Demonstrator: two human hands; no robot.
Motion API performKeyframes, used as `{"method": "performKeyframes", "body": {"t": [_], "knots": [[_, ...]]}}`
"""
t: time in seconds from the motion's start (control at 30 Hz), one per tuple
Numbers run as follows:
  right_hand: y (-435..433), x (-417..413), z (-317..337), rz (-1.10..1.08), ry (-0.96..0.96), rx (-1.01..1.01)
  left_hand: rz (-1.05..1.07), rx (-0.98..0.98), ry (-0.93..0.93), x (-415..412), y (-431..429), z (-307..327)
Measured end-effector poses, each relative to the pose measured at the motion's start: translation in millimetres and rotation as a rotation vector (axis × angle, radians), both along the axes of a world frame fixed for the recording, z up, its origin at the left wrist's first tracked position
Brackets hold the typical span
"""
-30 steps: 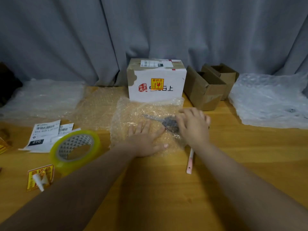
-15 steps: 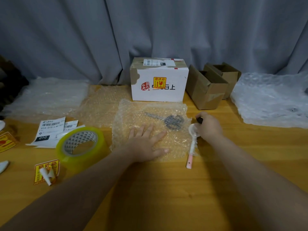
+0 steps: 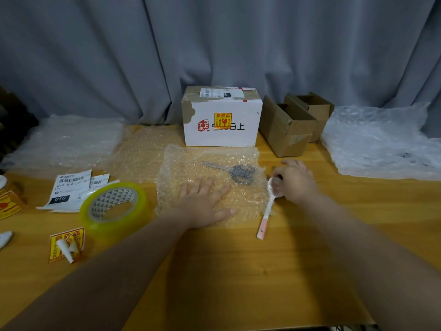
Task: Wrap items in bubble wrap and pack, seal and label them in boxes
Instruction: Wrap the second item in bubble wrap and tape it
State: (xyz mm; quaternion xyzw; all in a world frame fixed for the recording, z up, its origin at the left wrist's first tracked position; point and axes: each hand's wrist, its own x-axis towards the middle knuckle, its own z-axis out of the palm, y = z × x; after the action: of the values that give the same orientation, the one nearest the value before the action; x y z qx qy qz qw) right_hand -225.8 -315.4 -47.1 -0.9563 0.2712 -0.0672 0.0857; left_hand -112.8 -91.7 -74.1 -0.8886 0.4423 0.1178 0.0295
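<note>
A flat sheet of clear bubble wrap (image 3: pixel 69 139) lies at the far left of the wooden table (image 3: pixel 238 271). Near it are white paper shipping labels (image 3: pixel 71 187) and a yellow-and-red sticker (image 3: pixel 66 242). A round, yellowish tape roll (image 3: pixel 113 206) lies flat beside them.

In the middle, the left hand (image 3: pixel 202 206) presses palm-down, fingers straight and spread, on a crinkled, roughly square bubble wrap sheet (image 3: pixel 210 163). Grey scissors (image 3: pixel 238 173) show dimly through its bubbles. Behind stands a white, taped box (image 3: pixel 222 134).

At the sheet's right edge, the right hand (image 3: pixel 296 182) curls its fingers around the bowl of a glossy white spoon (image 3: pixel 267 211) with a pink handle tip resting on the table. Further right stand open brown cardboard boxes (image 3: pixel 286 130) and a rumpled bubble wrap heap (image 3: pixel 381 144).
</note>
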Motion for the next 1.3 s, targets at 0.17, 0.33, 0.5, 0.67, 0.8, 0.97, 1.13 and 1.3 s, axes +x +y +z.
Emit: {"method": "performKeyframes", "body": {"t": [0.17,0.33,0.5,0.67,0.8,0.97,1.13,1.3], "knots": [[-2.2,-8.0,22.7,0.135,-0.251,0.235,-0.003,0.019,0.012,1.2,0.5,0.5],[16.9,-18.4,52.4,0.178,-0.552,0.656,-0.013,0.023,-0.006,-1.2,2.4,1.5],[40.7,-1.2,69.4,0.025,-0.823,0.748,-0.045,-0.011,-0.015,-10.4,12.7,-0.5],[72.1,30.0,69.1,-0.072,-0.735,0.844,0.201,-0.526,0.577,-11.2,22.4,23.1],[105.2,33.3,38.2,-0.202,-0.451,1.199,0.321,-0.665,0.661,-0.1,42.5,48.2],[124.2,21.2,17.5,-0.295,-0.317,1.214,0.007,-0.206,0.117,3.6,42.8,37.0],[114.4,5.8,10.3,-0.071,-0.154,0.509,0.002,-0.201,-0.023,-1.7,44.0,27.8],[92.1,-24.0,4.8,-0.198,-0.116,0.298,-0.034,-0.228,0.029,-12.2,51.5,28.6]]}}
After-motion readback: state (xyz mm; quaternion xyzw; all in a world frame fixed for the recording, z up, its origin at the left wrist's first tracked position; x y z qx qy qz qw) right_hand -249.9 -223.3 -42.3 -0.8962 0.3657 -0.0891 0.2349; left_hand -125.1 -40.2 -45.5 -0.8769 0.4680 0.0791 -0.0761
